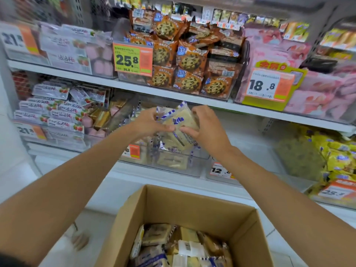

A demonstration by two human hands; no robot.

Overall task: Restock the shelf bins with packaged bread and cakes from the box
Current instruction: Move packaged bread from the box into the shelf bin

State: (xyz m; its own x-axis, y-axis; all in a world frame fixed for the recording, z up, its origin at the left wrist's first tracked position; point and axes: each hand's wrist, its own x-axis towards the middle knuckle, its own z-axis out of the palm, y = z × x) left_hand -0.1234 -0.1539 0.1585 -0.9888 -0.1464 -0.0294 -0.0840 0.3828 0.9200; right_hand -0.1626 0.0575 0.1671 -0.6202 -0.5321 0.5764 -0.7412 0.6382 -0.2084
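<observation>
Head view: two bare arms reach up from the lower corners of the frame and meet at the centre, in front of the lower shelf point(154, 180). The left hand point(148, 123) and the right hand point(206, 128) together hold one packaged cake point(180, 120), a pale square slice in a clear wrapper with blue-and-white striped edges. On each hand the fingers point(198, 111) curl over the packet's upper edge and the thumb presses its front face, the two thumb tips almost meeting. The packet is tilted and sits just above a clear plastic bin point(196, 166) at centre frame. That bin holds more packets of the same kind and carries an orange label point(134, 151) at its front left.

At bottom centre stands an open cardboard box point(183, 209), with more wrapped cakes point(156, 236) lying loose inside it.

On the shelf above, at upper centre, brown cookie packs point(190, 60) are piled in a bin behind a price tag reading 25.8 point(133, 59). To their right, pink packs point(317, 101) sit behind a tag reading 18.8 point(264, 85). White packs printed with strawberries point(57, 114) fill the left side of the frame. Yellow packs point(335, 157) lie at the right edge. The outer parts of the frame are blurred.
</observation>
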